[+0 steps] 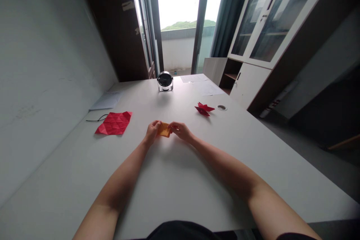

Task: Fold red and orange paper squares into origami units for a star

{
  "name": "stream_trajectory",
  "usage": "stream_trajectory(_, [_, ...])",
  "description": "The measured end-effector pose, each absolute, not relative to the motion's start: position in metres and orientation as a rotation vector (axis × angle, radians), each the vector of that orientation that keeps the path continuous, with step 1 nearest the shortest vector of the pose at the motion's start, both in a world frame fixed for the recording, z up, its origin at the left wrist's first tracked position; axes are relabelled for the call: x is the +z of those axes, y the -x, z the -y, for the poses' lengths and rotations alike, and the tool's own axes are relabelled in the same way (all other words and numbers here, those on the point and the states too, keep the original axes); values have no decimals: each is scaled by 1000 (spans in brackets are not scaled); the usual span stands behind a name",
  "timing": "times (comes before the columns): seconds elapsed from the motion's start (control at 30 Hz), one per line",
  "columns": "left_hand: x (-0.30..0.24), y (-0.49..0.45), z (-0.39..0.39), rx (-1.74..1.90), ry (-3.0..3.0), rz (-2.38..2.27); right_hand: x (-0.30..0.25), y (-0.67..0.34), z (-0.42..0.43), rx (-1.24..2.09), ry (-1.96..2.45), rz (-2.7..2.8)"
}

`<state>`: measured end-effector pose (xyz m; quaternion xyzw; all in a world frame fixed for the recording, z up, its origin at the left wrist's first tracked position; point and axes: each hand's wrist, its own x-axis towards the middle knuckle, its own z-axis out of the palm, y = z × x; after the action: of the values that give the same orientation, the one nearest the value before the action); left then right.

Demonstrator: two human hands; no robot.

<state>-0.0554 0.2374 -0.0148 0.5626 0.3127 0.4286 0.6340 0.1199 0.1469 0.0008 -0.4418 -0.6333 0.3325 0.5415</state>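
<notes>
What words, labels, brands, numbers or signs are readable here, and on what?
None readable.
Left white paper sheet, far-right white paper sheets: any print too faint.
Round black device in a silver frame: any marking too small.
Folded orange paper, creased red paper sheet: no lettering visible.

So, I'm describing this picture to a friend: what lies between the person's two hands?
In the head view, orange paper lies between the left hand and the right hand, held by both.
</notes>
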Motion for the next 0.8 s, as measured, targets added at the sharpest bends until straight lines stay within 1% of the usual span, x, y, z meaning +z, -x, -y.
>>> stream_trajectory(0.27, [-12, 54, -231, 963, -1398, -743, -5, -121, -148, 646, 1188, 1630])
stream_trajectory(0.57, [-9, 54, -226, 869, -1583, -718, -13, -131, -157, 487, 1321, 1444])
stream_trajectory(0.8, [-4, 56, -219, 843, -1864, -711, -15, -131, -159, 500, 1322, 1417])
